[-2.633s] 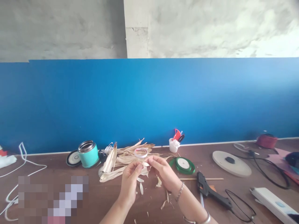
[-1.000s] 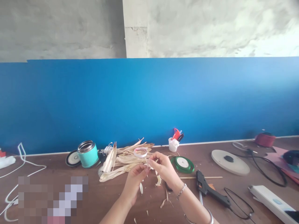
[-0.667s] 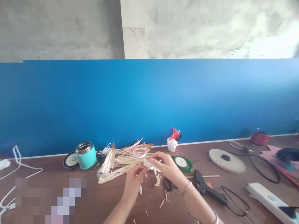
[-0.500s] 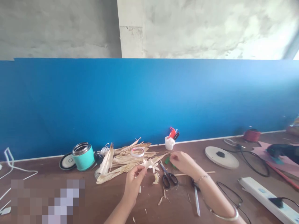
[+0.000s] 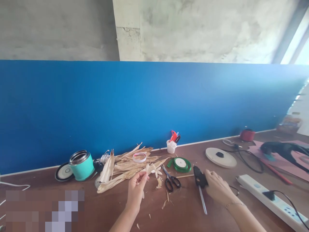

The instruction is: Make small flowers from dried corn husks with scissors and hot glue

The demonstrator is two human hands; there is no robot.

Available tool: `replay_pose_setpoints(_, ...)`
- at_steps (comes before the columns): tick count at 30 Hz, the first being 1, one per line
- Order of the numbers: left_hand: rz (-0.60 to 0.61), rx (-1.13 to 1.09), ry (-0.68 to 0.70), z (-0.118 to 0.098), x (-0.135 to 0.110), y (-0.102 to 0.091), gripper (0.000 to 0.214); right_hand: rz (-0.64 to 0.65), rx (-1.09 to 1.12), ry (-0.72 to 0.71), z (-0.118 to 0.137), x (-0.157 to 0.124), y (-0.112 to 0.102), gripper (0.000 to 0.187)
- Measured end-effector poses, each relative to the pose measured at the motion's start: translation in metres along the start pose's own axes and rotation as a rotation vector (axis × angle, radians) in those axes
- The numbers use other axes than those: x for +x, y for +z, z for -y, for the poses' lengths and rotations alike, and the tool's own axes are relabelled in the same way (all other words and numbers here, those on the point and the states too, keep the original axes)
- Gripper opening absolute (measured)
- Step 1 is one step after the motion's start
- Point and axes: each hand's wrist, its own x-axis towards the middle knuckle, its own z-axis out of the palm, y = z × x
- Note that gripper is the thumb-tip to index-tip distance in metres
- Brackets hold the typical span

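Note:
Between the thumb and fingers of my left hand (image 5: 137, 188) is a small pale flower (image 5: 155, 170) that looks made of dried corn husk. My right hand (image 5: 217, 187) is closed on a black glue gun (image 5: 200, 178), with a whitish glue stick (image 5: 203, 201) pointing toward the table's front edge. Some of the right fingers are hidden. Black-handled scissors (image 5: 172, 182) lie with their blades apart between my hands. Behind them rests a roll of green ribbon (image 5: 184, 166). A pile of dried corn husks (image 5: 127, 166) lies beyond my left hand, a roll of white tape (image 5: 139, 157) on top.
A turquoise insulated jar (image 5: 83, 167) and its lid (image 5: 64, 171) stand at the left. A white cup (image 5: 171, 147) holds pens and a red tool. Toward the right lie a round white lid (image 5: 220, 158), a power strip (image 5: 272, 199) and dark cables. Husk scraps litter the brown table.
My right hand has moved from the green ribbon roll to the glue gun, right and nearer, and gripped it. The ribbon roll is now uncovered. My left hand still holds the flower.

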Motion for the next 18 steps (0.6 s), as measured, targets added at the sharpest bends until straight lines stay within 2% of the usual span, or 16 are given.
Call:
replay_pose_setpoints(3, -0.037, 0.028, 0.049, 0.006, 0.002, -0.001, 0.038, -0.178, 0.204, 0.025, 0.001, 0.002, -0.013, 0.019)
replay_pose_setpoints(6, -0.048, 0.048, 0.055, 0.009, 0.003, -0.002, 0.038, -0.380, 0.526, -0.191, 0.030, -0.003, -0.024, 0.008)
replay_pose_setpoints(7, -0.047, 0.059, 0.049, 0.010, 0.004, -0.002, 0.038, -0.404, 0.622, -0.328, 0.045, -0.006, -0.026, 0.010)
replay_pose_setpoints(9, -0.048, 0.082, 0.042, 0.011, 0.004, -0.003, 0.037, -0.345, 0.739, -0.578, 0.077, -0.013, -0.024, 0.011)
replay_pose_setpoints(12, -0.071, 0.087, 0.051, 0.013, 0.004, -0.005, 0.039, -0.198, 0.804, -0.799, 0.117, -0.021, -0.011, 0.007)
replay_pose_setpoints(15, -0.085, 0.071, 0.050, 0.018, 0.005, -0.006, 0.039, -0.150, 0.798, -0.840, 0.133, -0.024, 0.007, 0.002)
replay_pose_setpoints(18, -0.080, 0.055, 0.038, 0.023, 0.006, -0.003, 0.037, -0.144, 0.797, -0.813, 0.133, -0.022, 0.020, 0.004)
